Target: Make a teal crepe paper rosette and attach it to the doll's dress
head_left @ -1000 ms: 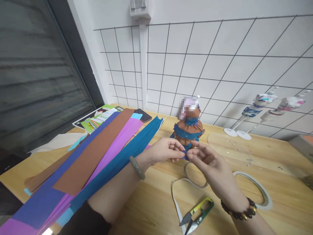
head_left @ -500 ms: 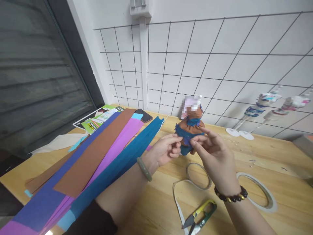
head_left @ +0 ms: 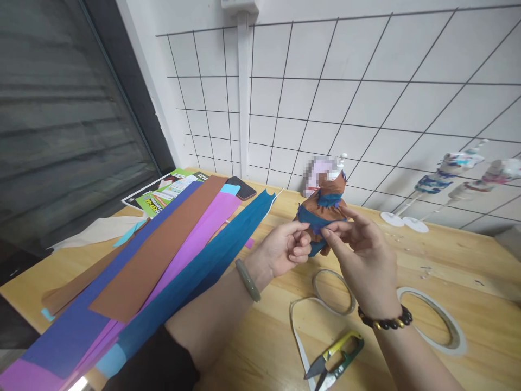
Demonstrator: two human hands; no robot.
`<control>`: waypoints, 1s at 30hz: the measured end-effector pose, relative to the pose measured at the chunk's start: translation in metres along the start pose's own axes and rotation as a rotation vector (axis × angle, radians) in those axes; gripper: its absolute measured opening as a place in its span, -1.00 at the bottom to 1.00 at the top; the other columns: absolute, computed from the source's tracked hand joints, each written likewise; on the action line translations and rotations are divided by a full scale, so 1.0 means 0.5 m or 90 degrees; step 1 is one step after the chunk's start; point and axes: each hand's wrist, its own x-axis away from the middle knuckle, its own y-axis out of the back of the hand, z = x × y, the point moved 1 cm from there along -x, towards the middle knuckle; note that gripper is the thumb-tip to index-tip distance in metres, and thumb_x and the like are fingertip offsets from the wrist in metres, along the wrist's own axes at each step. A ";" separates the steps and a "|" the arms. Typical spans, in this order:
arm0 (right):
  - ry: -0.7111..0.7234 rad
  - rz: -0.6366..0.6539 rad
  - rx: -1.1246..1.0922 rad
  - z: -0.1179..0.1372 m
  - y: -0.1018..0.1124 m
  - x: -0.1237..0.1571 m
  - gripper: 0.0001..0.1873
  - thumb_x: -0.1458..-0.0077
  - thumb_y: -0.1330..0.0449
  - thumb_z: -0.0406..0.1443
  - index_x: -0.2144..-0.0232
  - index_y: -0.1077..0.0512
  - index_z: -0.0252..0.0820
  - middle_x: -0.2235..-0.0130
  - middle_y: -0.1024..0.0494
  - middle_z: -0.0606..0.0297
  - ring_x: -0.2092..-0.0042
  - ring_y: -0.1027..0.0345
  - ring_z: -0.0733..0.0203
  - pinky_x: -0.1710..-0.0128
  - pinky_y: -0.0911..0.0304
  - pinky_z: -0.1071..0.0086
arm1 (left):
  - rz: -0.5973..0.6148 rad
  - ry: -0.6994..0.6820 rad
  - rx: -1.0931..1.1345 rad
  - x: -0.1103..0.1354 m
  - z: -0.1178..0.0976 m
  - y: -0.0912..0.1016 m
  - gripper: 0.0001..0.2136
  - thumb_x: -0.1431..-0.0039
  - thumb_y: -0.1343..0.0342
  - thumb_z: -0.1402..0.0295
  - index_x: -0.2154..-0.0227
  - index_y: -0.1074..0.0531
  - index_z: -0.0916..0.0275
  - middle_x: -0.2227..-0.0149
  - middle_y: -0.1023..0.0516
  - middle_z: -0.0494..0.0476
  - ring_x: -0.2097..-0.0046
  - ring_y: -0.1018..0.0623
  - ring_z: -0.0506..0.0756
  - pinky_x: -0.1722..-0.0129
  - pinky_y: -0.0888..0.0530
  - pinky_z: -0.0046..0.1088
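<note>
A small doll [head_left: 321,209] dressed in brown and teal crepe paper is held up above the wooden table [head_left: 260,347]. My left hand [head_left: 285,250], with a green bangle on the wrist, pinches a purple paper piece at the doll's waist. Facing it, my right hand [head_left: 364,255], with a dark bead bracelet, pinches the same spot from the other side. Both hands' fingers are closed on the doll's dress. The doll's lower body is hidden behind my fingers.
Long crepe paper strips [head_left: 163,266] in blue, brown, purple and teal lie at the left. Yellow-green thread snips [head_left: 336,355] and a tape strip [head_left: 299,336] lie near the front. Two tape rings [head_left: 437,326] sit at right. A phone [head_left: 242,188], leaflets [head_left: 163,195] and two doll stands [head_left: 411,221] are behind.
Both hands have lifted the doll off the table and raised it slightly; the pinch has moved from the skirt hem up to the waist.
</note>
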 end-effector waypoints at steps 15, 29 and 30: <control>0.038 -0.032 0.016 -0.001 -0.011 -0.002 -0.51 0.03 -0.22 -0.31 0.01 -0.25 -0.09 0.38 -0.46 0.32 0.38 -0.35 0.24 0.44 -0.32 0.31 | -0.011 -0.001 -0.019 0.001 0.002 0.000 -0.77 -0.10 0.02 0.35 0.62 -0.17 0.29 0.69 -0.17 -0.10 0.70 -0.12 -0.17 0.73 0.02 -0.64; 0.046 -0.039 0.029 -0.004 -0.013 -0.003 -0.53 0.03 -0.21 -0.30 0.02 -0.26 -0.07 0.38 -0.41 0.33 0.37 -0.32 0.25 0.45 -0.33 0.33 | -0.013 -0.012 -0.026 0.002 0.003 -0.001 -0.78 -0.08 0.01 0.38 0.62 -0.19 0.29 0.67 -0.17 -0.09 0.69 -0.12 -0.16 0.73 0.01 -0.64; 0.047 -0.041 0.032 -0.004 -0.014 -0.003 -0.53 0.02 -0.21 -0.29 0.02 -0.26 -0.07 0.38 -0.40 0.34 0.38 -0.31 0.25 0.46 -0.33 0.33 | -0.011 -0.013 -0.025 0.003 0.003 -0.001 -0.79 -0.08 0.01 0.38 0.61 -0.19 0.29 0.67 -0.17 -0.09 0.69 -0.13 -0.16 0.73 0.01 -0.64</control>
